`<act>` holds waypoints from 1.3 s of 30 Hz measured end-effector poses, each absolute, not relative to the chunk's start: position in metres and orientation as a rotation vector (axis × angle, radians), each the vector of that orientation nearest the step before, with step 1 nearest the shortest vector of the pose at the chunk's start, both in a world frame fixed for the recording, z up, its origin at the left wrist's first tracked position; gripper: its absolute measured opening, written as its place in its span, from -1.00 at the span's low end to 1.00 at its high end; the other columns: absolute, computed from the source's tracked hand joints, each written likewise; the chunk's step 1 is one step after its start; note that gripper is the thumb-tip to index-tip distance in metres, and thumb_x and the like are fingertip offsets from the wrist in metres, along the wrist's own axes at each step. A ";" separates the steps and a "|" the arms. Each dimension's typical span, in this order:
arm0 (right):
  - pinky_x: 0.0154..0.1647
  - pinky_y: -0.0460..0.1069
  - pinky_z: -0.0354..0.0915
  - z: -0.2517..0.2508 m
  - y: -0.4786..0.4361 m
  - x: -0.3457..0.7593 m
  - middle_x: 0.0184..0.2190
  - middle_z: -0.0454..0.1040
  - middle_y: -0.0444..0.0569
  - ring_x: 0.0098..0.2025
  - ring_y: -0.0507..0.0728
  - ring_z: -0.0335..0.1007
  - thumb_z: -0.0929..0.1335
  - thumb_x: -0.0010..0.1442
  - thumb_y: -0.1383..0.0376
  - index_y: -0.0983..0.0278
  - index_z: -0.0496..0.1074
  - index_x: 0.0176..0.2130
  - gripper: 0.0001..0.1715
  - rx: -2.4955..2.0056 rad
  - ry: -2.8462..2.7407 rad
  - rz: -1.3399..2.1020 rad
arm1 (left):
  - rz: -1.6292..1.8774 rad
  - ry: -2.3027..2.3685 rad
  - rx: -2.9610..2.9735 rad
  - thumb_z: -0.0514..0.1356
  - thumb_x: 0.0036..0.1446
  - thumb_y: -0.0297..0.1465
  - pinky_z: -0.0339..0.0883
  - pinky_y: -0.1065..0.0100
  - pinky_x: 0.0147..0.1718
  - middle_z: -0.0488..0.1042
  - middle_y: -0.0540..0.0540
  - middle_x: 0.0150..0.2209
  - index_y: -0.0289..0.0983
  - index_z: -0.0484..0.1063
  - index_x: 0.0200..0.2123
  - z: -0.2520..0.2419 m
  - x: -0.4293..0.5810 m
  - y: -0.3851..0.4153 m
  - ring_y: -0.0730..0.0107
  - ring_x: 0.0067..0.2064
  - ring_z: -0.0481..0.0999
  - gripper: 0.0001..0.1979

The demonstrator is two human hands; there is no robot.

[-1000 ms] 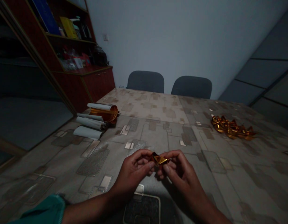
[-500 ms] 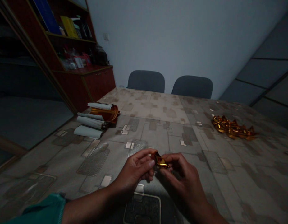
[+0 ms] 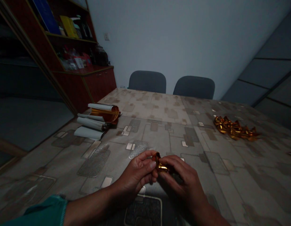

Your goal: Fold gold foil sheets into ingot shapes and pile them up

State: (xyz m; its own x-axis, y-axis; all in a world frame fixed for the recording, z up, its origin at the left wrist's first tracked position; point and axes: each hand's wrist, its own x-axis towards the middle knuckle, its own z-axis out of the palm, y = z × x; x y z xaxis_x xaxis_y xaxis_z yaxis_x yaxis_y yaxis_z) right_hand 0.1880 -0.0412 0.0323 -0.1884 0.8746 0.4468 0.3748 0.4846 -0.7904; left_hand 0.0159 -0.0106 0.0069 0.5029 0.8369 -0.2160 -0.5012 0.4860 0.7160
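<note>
Gold foil scrap (image 3: 160,166) pinched btw both hands, low centre of frame: left hand (image 3: 137,172) & right hand (image 3: 183,179) tight on it — crumpled foil pile (image 3: 234,128) on table (image 3: 159,138) far right, paper-backed foil rolls (image 3: 95,121) upper left.

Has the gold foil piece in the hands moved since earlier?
Yes, the gold foil piece has shifted slightly toward the person, away from the speckled tablecloth patch.

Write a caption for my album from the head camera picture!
Left hand and right hand pinch a small gold foil piece over a patterned table, gold foil curls beyond.
</note>
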 end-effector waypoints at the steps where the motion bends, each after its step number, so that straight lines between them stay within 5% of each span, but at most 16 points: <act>1: -0.21 0.01 0.43 0.032 -0.041 0.188 -0.21 0.57 -0.05 -0.21 0.12 0.52 0.39 0.20 0.43 0.15 0.49 -0.08 -0.70 -1.054 -1.779 0.659 | 0.876 0.601 0.628 0.46 0.01 -0.33 0.29 0.50 -0.46 0.49 0.01 -0.45 -0.28 0.41 -0.09 0.007 0.016 -0.011 0.57 -0.50 0.43 -0.57; 18: -0.06 0.05 0.42 0.027 -0.041 0.190 -0.05 0.52 0.00 -0.06 0.16 0.49 0.33 0.31 0.41 0.05 0.33 0.19 -0.50 -0.986 -1.908 0.610 | 0.863 0.579 0.610 0.44 0.05 -0.33 0.27 0.52 -0.45 0.48 0.03 -0.46 -0.29 0.42 -0.05 0.003 0.015 -0.010 0.59 -0.50 0.43 -0.58; 26: -0.32 0.02 0.43 0.025 -0.045 0.186 -0.27 0.55 -0.01 -0.34 0.13 0.51 0.40 0.14 0.33 0.20 0.31 -0.04 -0.62 -1.180 -1.549 0.924 | 0.900 0.632 0.536 0.49 -0.04 -0.34 0.25 0.56 -0.49 0.47 0.03 -0.45 -0.30 0.41 -0.08 0.012 0.018 -0.008 0.63 -0.52 0.39 -0.52; 33: -0.37 -0.01 0.34 0.025 -0.043 0.184 -0.37 0.50 -0.08 -0.35 0.11 0.46 0.40 0.21 0.21 0.21 0.37 -0.19 -0.82 -1.155 -1.321 1.162 | 0.925 0.662 0.676 0.45 0.00 -0.31 0.33 0.49 -0.47 0.49 0.03 -0.42 -0.24 0.35 -0.11 0.010 0.016 -0.008 0.54 -0.49 0.47 -0.55; 39: -0.29 0.00 0.33 0.024 -0.039 0.193 -0.32 0.48 -0.10 -0.28 0.11 0.43 0.38 0.23 0.23 0.17 0.40 -0.09 -0.78 -1.208 -1.317 1.068 | 0.971 0.843 1.012 0.41 0.01 -0.28 0.34 0.40 -0.45 0.49 0.01 -0.53 -0.32 0.43 -0.20 0.012 0.013 -0.006 0.45 -0.51 0.47 -0.65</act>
State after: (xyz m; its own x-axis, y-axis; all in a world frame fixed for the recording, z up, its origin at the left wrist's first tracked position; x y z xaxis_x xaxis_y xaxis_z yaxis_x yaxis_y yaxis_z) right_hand 0.1928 -0.0388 0.0239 0.0123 0.9941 0.1082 0.0989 0.1065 -0.9894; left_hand 0.0128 -0.0057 0.0117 0.3418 0.9317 -0.1228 -0.2528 0.2170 0.9429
